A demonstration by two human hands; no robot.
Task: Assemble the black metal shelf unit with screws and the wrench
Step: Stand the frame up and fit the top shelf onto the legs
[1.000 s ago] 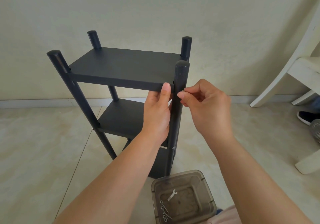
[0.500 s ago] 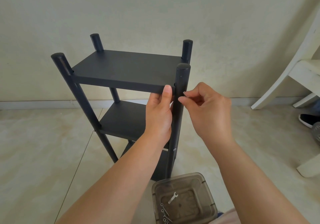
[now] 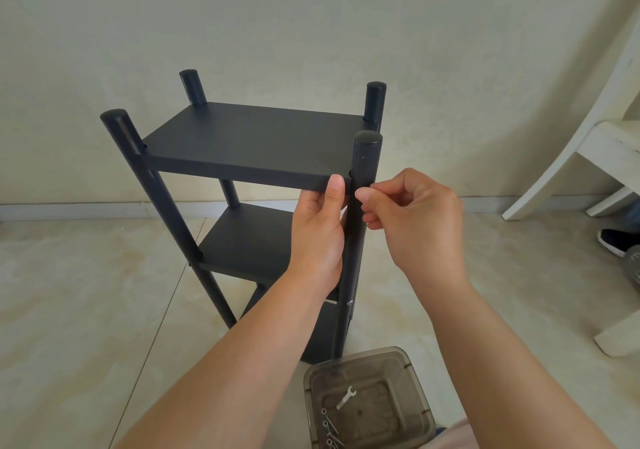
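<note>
Black metal shelf unit [image 3: 242,143] stands upright on the floor [image 3: 69,292], glossy beige tiles w/ thin grout lines, in front of a plain pale wall [image 3: 311,15]. Matte black finish; flat rectangular shelves, top one [image 3: 249,136] and a middle one [image 3: 249,244] clearly seen, more below partly hidden by the arms. Four round tube posts w/ capped ends rise just above the top shelf. Small silver screw head [image 3: 349,303] shows low on the near-right post [image 3: 363,178].

Left hand [image 3: 320,230]: grip on the top shelf's front edge next to that post, thumb pressed flat on the edge face, fingers under the shelf & out of sight.

Right hand [image 3: 415,220]: fingers curled, thumb and forefinger pinched together right at the post's side, just below shelf level; what they pinch is too small to tell.

Bottom center-right: smoky translucent plastic box [image 3: 415,410], square w/ rounded corners, holding a small flat silver wrench [image 3: 346,397] and a few screws [image 3: 329,429].

Far right: white wooden chair [image 3: 595,143], partly out of frame; dark shoe [image 3: 618,240] beside it.
</note>
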